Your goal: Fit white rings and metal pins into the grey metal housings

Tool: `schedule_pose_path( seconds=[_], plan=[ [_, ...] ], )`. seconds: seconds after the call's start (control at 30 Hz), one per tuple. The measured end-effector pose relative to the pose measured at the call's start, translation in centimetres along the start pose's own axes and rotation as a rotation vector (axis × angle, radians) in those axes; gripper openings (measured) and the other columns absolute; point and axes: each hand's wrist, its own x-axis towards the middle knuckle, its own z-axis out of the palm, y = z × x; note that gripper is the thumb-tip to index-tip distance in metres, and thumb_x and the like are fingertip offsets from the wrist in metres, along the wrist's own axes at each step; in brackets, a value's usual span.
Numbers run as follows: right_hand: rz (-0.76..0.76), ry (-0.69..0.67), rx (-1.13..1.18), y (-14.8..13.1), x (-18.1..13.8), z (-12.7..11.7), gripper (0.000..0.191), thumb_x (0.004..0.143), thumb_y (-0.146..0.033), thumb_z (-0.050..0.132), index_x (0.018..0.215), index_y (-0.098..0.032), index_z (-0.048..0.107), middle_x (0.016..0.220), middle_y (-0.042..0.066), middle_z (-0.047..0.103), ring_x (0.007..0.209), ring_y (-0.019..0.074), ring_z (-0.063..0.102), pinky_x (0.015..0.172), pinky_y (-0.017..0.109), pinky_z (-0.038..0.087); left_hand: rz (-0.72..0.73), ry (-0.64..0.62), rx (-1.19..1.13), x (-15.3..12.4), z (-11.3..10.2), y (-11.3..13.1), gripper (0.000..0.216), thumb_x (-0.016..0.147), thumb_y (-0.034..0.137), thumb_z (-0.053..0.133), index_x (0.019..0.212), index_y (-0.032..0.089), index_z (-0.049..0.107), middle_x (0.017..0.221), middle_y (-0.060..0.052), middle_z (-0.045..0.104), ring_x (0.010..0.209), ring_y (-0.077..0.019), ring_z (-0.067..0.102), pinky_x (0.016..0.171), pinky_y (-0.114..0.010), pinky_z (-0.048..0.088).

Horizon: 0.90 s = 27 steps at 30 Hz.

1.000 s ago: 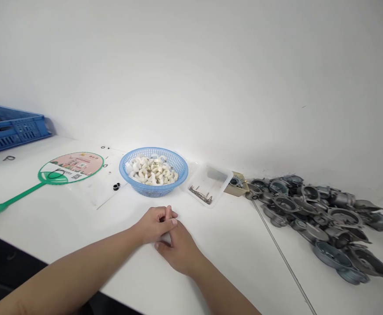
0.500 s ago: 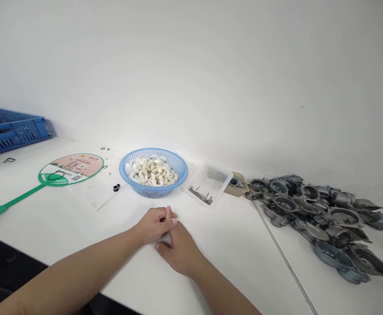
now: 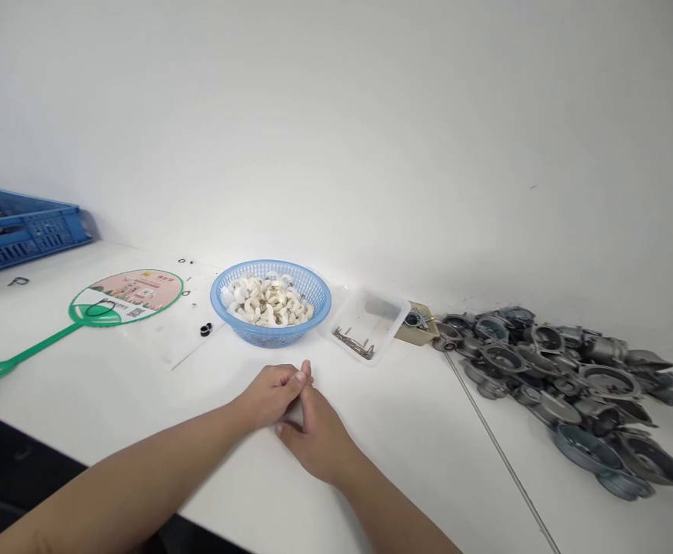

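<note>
Light is soft and bright — the wall [image 3: 336, 138] looks palest behind the blue basket [image 3: 271, 335] — and metal castings [image 3: 555, 409] at right appear stretched.

The left hand [image 3: 272, 394] and right hand [image 3: 320, 440] are bare — likewise the smooth, tapering forearms [image 3: 157, 468].

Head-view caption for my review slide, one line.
Left hand and right hand meet over a white table before a blue basket of white curved pieces, metal castings heaped at right.
</note>
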Motion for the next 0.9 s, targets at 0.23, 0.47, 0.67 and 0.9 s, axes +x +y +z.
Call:
schedule_pose_path(
  seconds=[0.23,0.47,0.67,0.9],
  plan=[
    [0.054,0.035,0.111,1.0,0.0,0.7,0.089,0.081,-0.023,0.050,0.140,-0.019,-0.017,0.120,0.010,0.052,0.104,0.0211,0.052,0.083,0.037,0.044,0.027,-0.017,0.017,0.0,-0.1,0.2,0.026,0.083,0.028,0.039,0.076,0.015,0.061,0.077,-0.002,0.061,0.073,-0.0144,0.054,0.066,-0.025,0.044],
    [-0.029,-0.013,0.129,1.7,0.2,0.7,0.088,0.079,-0.015,0.051,0.142,-0.026,-0.010,0.119,0.007,0.052,0.103,0.0194,0.052,0.085,0.037,0.045,-0.011,-0.010,-0.009,0.0,0.2,-0.8,0.036,0.064,0.008,0.047,0.096,0.016,0.061,0.088,-0.002,0.066,0.086,-0.0181,0.059,0.077,-0.028,0.047],
    [-0.097,0.006,0.166,1.5,0.2,0.4,0.077,0.076,-0.013,0.053,0.142,-0.024,0.015,0.130,0.007,0.044,0.114,0.0197,0.046,0.092,0.036,0.042,-0.035,0.059,-0.050,0.2,0.5,-2.1,0.057,0.066,0.010,0.053,0.122,0.017,0.047,0.096,-0.004,0.064,0.088,-0.0189,0.061,0.078,-0.031,0.049],
    [-0.110,0.021,0.164,0.2,0.3,-0.3,0.050,0.072,-0.008,0.051,0.120,-0.023,0.045,0.118,0.005,0.051,0.104,0.0185,0.050,0.087,0.032,0.044,-0.052,0.073,-0.048,0.3,0.4,-1.6,0.067,0.063,0.008,0.052,0.129,0.015,0.040,0.105,-0.006,0.062,0.095,-0.0195,0.059,0.084,-0.031,0.048]
  ],
)
